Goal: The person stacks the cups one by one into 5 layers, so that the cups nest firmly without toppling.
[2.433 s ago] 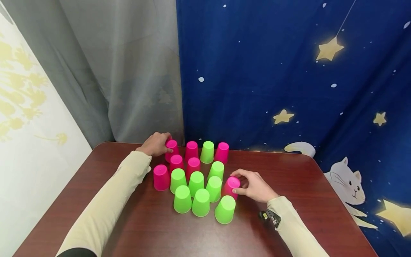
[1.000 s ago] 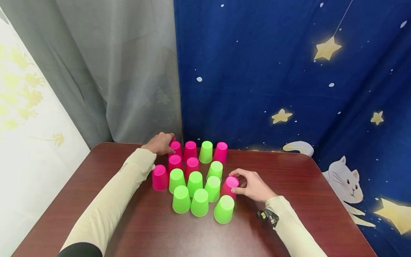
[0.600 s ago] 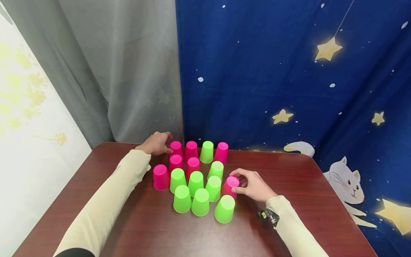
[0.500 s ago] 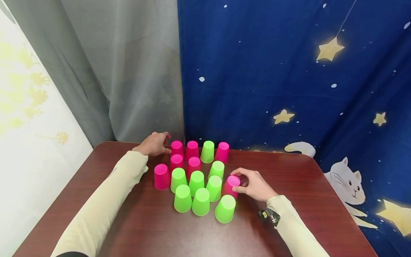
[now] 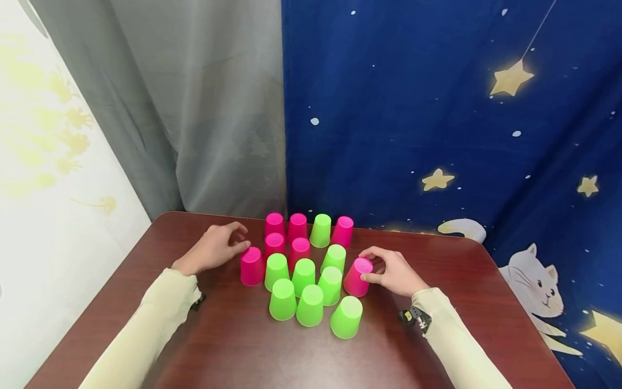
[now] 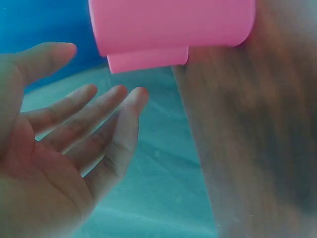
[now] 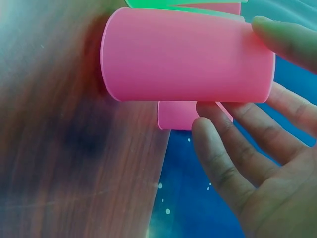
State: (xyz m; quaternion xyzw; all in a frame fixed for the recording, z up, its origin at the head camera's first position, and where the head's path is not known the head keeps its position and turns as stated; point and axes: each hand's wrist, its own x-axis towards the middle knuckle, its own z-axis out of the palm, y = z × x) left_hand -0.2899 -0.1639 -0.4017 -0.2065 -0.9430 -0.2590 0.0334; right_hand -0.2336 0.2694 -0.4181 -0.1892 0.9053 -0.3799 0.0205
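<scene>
My left hand (image 5: 214, 248) is beside a pink cup (image 5: 252, 267) at the left end of the group, its thumb tip close by the cup's top edge. In the left wrist view its fingers are loosely spread, and a pink cup (image 6: 171, 22) lies beyond the fingertips. My right hand (image 5: 396, 270) holds another pink cup (image 5: 358, 278) at the right end, thumb on the near side and fingers behind. The right wrist view has that upside-down cup (image 7: 185, 57) between thumb and fingers. All the cups stand mouth down.
Several green cups (image 5: 309, 307) stand between my hands, one (image 5: 346, 317) nearest me. More pink cups (image 5: 297, 229) and a green cup (image 5: 320, 231) form a back row near the far edge of the brown table (image 5: 218, 346). Grey and blue curtains (image 5: 389, 108) hang behind.
Earlier my left hand shifted the back-left pink cup rightward and let it go; now it has come nearer me, to the front-left pink cup. My right hand's cup sits slightly farther back.
</scene>
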